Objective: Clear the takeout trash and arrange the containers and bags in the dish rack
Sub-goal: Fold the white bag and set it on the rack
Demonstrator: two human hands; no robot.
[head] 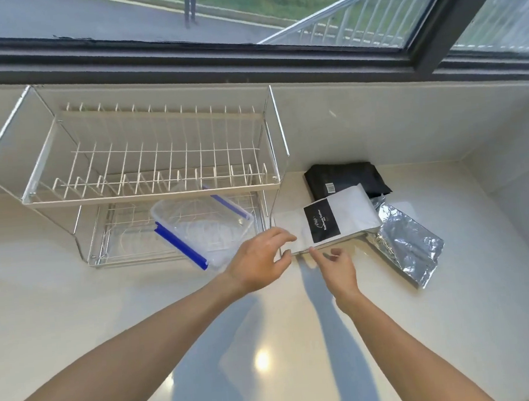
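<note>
A two-tier wire dish rack (148, 190) stands on the counter at the left. A clear plastic container with blue clips (202, 229) lies tilted in its lower tier, jutting over the front edge. Right of the rack lies a white bag with a black label (346, 216), partly on top of a black bag (343, 178) and a silver foil bag (409, 246). My left hand (258, 261) hovers with fingers apart at the white bag's near left corner. My right hand (338, 267) touches the bag's front edge with its index finger and holds nothing.
The pale counter (269, 358) runs to a tiled ledge under a dark-framed window (245, 53). A side wall closes the counter at the right (526, 211). The rack's upper tier holds nothing.
</note>
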